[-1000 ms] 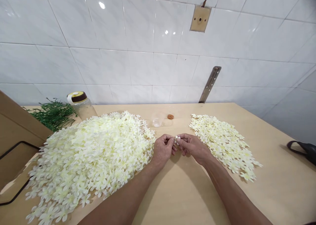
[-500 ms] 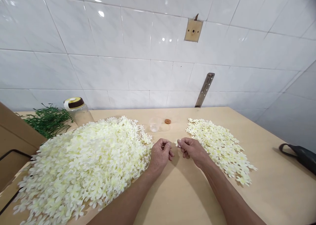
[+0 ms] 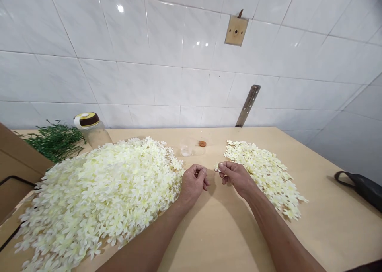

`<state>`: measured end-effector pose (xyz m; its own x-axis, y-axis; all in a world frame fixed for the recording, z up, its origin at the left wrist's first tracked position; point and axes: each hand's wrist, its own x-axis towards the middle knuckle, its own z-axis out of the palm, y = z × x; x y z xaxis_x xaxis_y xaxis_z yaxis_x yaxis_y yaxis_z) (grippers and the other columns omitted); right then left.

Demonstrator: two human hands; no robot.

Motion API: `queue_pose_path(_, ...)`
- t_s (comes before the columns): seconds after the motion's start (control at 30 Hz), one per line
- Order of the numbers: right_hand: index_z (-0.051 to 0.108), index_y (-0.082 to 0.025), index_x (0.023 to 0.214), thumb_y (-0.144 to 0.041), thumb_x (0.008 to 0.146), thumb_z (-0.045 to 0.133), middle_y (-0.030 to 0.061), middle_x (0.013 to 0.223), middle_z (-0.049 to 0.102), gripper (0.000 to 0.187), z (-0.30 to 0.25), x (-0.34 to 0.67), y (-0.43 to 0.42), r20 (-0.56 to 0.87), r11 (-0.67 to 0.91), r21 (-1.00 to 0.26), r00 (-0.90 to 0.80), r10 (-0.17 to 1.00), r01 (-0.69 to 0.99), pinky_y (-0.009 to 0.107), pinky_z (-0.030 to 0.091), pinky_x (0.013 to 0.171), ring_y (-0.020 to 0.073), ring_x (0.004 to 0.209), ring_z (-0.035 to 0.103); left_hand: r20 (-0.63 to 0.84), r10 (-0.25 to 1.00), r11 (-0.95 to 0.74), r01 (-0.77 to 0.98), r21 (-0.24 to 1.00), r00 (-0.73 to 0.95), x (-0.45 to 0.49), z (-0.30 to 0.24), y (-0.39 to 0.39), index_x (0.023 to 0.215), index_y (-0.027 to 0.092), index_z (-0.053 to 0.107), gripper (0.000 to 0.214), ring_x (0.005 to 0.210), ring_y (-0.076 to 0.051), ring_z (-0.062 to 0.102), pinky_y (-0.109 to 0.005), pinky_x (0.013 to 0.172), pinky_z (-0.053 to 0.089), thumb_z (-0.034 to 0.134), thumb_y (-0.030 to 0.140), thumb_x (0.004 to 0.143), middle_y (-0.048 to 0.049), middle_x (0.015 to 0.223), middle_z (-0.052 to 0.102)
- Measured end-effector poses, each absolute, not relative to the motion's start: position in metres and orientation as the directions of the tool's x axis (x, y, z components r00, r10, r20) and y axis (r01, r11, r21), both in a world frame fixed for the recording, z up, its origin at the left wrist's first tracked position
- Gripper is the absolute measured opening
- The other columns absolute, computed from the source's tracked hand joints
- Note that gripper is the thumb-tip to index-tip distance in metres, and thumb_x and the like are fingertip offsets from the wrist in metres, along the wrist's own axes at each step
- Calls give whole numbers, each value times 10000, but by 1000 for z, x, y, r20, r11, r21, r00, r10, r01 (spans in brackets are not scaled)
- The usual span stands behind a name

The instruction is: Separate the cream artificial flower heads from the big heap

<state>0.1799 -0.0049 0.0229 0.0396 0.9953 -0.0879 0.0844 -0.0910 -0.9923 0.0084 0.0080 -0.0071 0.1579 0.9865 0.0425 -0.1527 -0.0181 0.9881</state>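
Flower (image 3: 218, 169) mostly hidden by right fingers (image 3: 227, 165)

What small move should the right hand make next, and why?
Probably drop its pinched flower onto the smaller pile: the right hand sits at that pile's edge, while the left hand, curled, rests beside the big pile.

Cream-white flowers (image 3: 98, 188), tan table (image 3: 221, 232)

one large flower pile (image 3: 98, 192), one small flower pile (image 3: 264, 172), one jar (image 3: 92, 128), one clear cup (image 3: 186, 147).
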Motion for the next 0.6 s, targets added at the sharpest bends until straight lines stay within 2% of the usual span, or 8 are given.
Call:
queue_pose_path(0.13, 582, -176, 683, -593, 722, 713, -43, 528, 524, 439, 18, 170, -3, -56, -63, -994, 77, 995, 89, 219, 333, 431, 83, 408, 484, 41, 988, -18, -154, 988, 149, 9, -7, 8, 769, 173, 558, 183, 359, -90, 489, -206, 407, 415, 596, 345, 818, 25, 496, 591)
queue_pose_path(0.3, 554, -193, 708, -583, 691, 740, -75, 476, 475, 432, 17, 159, -4, -109, -112, -993, 64, 992, 48, 208, 229, 373, 58, 349, 356, 33, 990, -12, -152, 988, 136, 9, -9, 9, 775, 170, 562, 171, 368, -93, 500, -203, 404, 417, 593, 330, 826, 21, 503, 593)
queue_pose_path(0.47, 578, -170, 680, -609, 777, 670, -29, 526, 543, 459, 15, 157, -8, -139, -135, -987, -44, 989, 82, 211, 286, 410, 70, 405, 436, 40, 992, -18, -175, 984, 122, 8, -9, 8, 784, 172, 569, 238, 398, -106, 537, -205, 412, 431, 588, 401, 847, 11, 525, 607)
queue_pose_path(0.6, 598, -168, 681, -601, 762, 692, -21, 555, 563, 450, 16, 157, -9, -129, -123, -984, -42, 991, 126, 217, 314, 432, 79, 423, 464, 32, 993, -8, -199, 980, 114, 9, -9, 8, 778, 176, 567, 292, 383, -102, 523, -209, 411, 430, 584, 458, 852, 15, 525, 602)
